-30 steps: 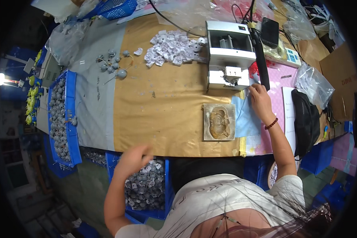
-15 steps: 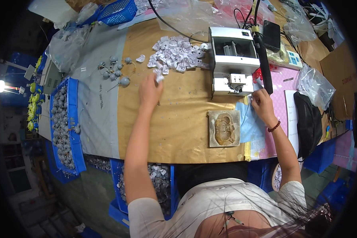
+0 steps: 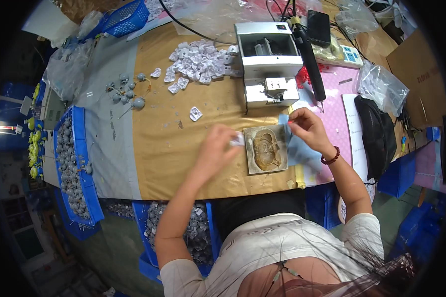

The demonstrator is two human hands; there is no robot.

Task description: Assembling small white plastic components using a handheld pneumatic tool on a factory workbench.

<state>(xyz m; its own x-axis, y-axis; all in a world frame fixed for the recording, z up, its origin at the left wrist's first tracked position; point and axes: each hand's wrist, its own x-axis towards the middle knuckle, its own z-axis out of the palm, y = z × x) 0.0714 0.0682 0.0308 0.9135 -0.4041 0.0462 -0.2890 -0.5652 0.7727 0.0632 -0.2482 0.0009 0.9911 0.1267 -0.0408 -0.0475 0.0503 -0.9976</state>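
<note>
My left hand (image 3: 214, 152), smeared by motion, is closed on a small white plastic piece (image 3: 237, 139) at the left edge of a square mould-like block (image 3: 253, 161) with a rounded hollow. My right hand (image 3: 309, 130) pinches a tiny red part (image 3: 290, 123) above the block's far right corner. Between the left hand and a heap of white plastic pieces (image 3: 203, 62), one loose white piece (image 3: 195, 114) lies on the brown table cover. Beyond the block stands a white machine (image 3: 267, 60) with an open top. A black pen-shaped power screwdriver (image 3: 312, 69) hangs beside it, tip down.
Grey balls with wires (image 3: 126, 91) lie on the table's left part. A blue tray (image 3: 95, 185) at the left edge holds many more. Red parts (image 3: 307, 75) lie behind the screwdriver. To the right are a black pouch (image 3: 375, 136), a clear bag (image 3: 384, 89) and a cardboard box (image 3: 421, 74).
My left hand has come nearer and right from the heap with a white piece; another now lies loose on the table. My right hand has moved from beside the machine toward the block.
</note>
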